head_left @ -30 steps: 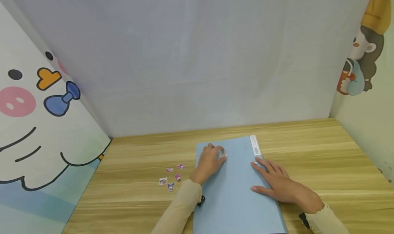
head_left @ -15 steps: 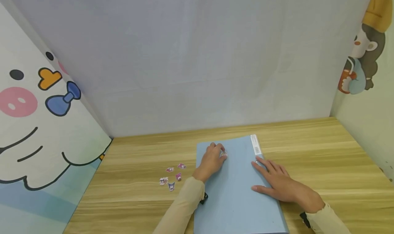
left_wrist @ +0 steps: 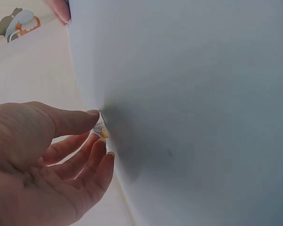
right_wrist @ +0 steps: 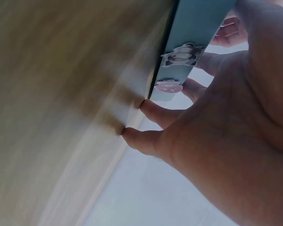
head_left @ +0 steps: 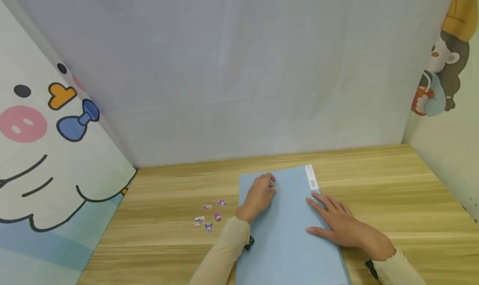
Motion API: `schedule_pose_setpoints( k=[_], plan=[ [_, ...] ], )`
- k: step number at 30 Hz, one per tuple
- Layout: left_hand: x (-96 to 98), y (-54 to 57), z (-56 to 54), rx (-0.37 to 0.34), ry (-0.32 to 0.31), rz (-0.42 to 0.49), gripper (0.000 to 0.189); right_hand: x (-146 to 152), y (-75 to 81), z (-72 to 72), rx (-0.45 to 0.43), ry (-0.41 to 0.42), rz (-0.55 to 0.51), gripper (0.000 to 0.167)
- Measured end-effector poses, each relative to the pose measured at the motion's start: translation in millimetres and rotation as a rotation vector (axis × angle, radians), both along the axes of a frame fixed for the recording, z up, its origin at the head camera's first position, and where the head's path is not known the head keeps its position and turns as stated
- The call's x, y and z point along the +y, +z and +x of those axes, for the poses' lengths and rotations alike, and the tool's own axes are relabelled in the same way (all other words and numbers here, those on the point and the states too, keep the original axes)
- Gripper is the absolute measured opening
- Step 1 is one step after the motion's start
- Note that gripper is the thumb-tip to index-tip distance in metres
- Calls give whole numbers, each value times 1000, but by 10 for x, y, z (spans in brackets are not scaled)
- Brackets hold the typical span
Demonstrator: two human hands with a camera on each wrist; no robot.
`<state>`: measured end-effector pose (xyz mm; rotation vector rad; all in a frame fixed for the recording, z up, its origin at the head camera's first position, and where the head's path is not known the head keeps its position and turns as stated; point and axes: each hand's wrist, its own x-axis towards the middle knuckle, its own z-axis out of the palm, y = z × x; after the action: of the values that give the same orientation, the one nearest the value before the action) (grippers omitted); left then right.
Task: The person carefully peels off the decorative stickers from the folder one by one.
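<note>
A light blue file folder [head_left: 286, 239] lies on the table, with a white barcode label [head_left: 311, 177] at its far right corner. Over the folder's upper left part, my left hand [head_left: 258, 197] pinches a small colourful sticker [left_wrist: 101, 130] between thumb and fingers, close against the cover. My right hand [head_left: 337, 223] rests with spread fingers across the folder's right edge; some of its fingertips touch the tabletop in the right wrist view. On the folder's side there, a grey-and-white sticker [right_wrist: 183, 54] and a pink round sticker [right_wrist: 169, 86] are stuck.
Left of the folder, several small cartoon stickers [head_left: 208, 227] lie loose on the wood-grain table [head_left: 157, 189]. A pale cloth wall [head_left: 254, 89] rises behind the table. Printed panels with a duck [head_left: 26, 168] and a cartoon figure [head_left: 435, 81] flank it.
My left hand has turned slightly and shifted a little to the right, its fingers now covering more of the sticker. My right hand and the folder stay in place.
</note>
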<state>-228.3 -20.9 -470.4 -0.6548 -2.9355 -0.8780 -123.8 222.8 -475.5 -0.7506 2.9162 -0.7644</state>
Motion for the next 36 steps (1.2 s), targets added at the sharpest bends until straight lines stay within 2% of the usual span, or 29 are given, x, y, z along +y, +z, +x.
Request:
schedule_pose_setpoints(
  k=[4, 13, 19, 26, 30, 36],
  plan=[
    [2, 6, 9, -4, 12, 6, 9, -1, 8, 7, 0, 1, -3, 76],
    [-28, -16, -20, 79, -18, 83, 10, 6, 6, 9, -9, -1, 6, 76],
    [-73, 35, 1, 72, -32, 112, 8, 12, -4, 4, -19, -5, 9, 77],
    [-125, 123, 41, 36, 8, 119, 9, 11, 24, 2, -10, -5, 21, 77],
    [-174, 125, 59, 3, 26, 148, 9, 8, 17, -1, -6, -1, 19, 77],
    [-266, 95, 75, 2, 54, 193, 8, -4, 9, -4, -7, -1, 21, 77]
  ],
)
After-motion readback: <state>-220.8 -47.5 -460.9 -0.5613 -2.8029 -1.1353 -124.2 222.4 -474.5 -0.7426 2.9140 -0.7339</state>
